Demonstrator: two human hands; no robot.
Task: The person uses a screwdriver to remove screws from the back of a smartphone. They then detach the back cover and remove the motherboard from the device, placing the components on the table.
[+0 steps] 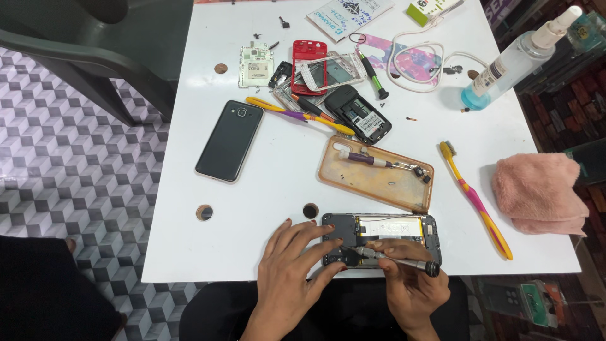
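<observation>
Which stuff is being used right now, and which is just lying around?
In use:
opened phone, steadied by the left hand
screwdriver, held in the right hand

Lying about:
black phone
orange phone case
toothbrush
pink cloth
spray bottle
red phone frame

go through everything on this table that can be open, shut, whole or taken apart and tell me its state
Opened phone: back off, insides exposed.
Black phone: whole, face down.
Keypad phone: back off, in pieces.
Spray bottle: capped, lying down.
Left hand: steadying opened phone.
Right hand: gripping screwdriver.

glossy white table (265, 208), fluffy pink cloth (540, 192)
</observation>
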